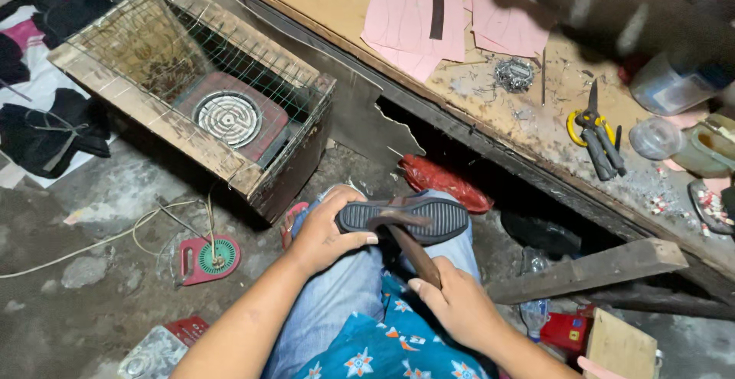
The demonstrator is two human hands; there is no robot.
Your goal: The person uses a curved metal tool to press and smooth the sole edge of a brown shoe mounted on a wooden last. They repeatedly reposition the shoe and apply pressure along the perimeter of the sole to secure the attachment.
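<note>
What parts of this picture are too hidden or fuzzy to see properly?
All in the head view:
- Shoe: only the sole shows; the upper faces away, under the left hand.
- Hammer: the handle end is buried in the right hand.
- Dark object at the top right: smeared by motion blur, kind unclear.
- Space under the bench: in deep shadow.
- Red box: partly behind the plank.

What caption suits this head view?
Left hand steadies a shoe sole on the lap; right hand holds a hammer against it.
</note>
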